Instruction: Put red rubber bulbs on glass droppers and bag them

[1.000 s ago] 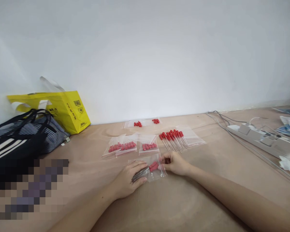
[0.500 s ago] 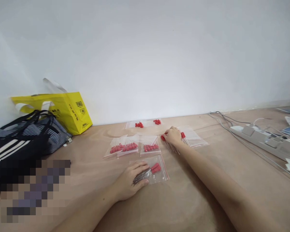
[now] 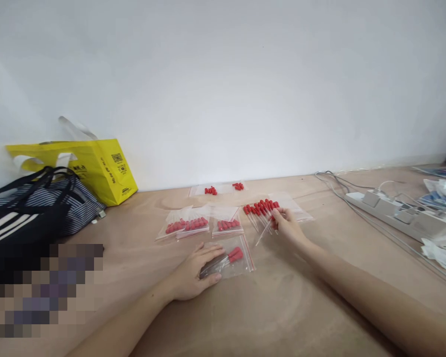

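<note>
My left hand (image 3: 193, 275) lies spread on a clear zip bag (image 3: 241, 267), thumb and fingers apart. Inside that bag are droppers with red rubber bulbs (image 3: 235, 255), their stems partly under the fingers. Farther right, my right hand (image 3: 288, 225) pinches one red-bulbed dropper (image 3: 262, 235), whose clear stem slants down to the left. Just beyond it, a row of loose droppers (image 3: 258, 208) lies side by side, bulbs pointing away from me. Three filled zip bags (image 3: 228, 225) with red bulbs showing lie beyond my left hand.
Flat zip bags (image 3: 299, 208) lie behind the row. Small red pieces (image 3: 210, 191) rest on a clear sheet near the wall. A yellow bag (image 3: 111, 173) and striped bag (image 3: 76, 203) stand left; a white power strip (image 3: 397, 213) with cables lies right.
My right hand has drawn back toward me and right from the row, now with one dropper between its fingers. My left hand stays on the bag. The view has shifted slightly.
</note>
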Demonstrator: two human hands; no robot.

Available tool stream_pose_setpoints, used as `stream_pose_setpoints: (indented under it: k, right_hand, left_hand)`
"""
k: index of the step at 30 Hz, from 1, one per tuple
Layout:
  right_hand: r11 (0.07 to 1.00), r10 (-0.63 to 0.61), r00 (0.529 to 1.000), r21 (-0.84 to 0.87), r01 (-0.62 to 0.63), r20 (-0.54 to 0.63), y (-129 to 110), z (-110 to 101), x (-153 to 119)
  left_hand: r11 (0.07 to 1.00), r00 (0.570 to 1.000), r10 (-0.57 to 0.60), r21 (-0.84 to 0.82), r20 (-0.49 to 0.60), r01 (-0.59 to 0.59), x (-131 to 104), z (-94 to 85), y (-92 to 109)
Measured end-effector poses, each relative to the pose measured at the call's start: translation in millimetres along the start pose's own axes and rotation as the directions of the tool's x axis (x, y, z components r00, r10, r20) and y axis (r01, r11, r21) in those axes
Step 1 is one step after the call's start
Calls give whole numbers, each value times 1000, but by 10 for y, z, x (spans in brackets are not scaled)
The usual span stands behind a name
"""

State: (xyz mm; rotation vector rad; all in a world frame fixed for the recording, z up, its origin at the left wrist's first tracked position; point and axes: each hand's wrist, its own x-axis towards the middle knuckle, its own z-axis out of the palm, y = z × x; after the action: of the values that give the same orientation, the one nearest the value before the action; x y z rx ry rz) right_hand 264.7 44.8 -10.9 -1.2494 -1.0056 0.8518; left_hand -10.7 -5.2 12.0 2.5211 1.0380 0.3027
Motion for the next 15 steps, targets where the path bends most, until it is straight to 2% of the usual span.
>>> stream_pose_setpoints:
  k: [4, 9, 12, 15]
  right_hand:
    - [982, 113, 993, 150, -119, 45, 96, 76, -213]
    - [940, 202, 962, 240, -243, 184, 103, 142, -347]
    - [936, 208, 930, 213, -279, 302, 88, 142, -422]
    - [968, 154, 879, 109, -226, 450, 58, 116, -473]
  left_hand:
    - [1000, 1000, 16, 15, -2, -16, 7, 5, 2]
    - [999, 1000, -2, 54, -4, 2, 8, 27, 1]
    - [998, 1000, -15, 65, 3, 15, 9, 38, 9]
    - [998, 1000, -20, 60, 0, 20, 7, 45, 12]
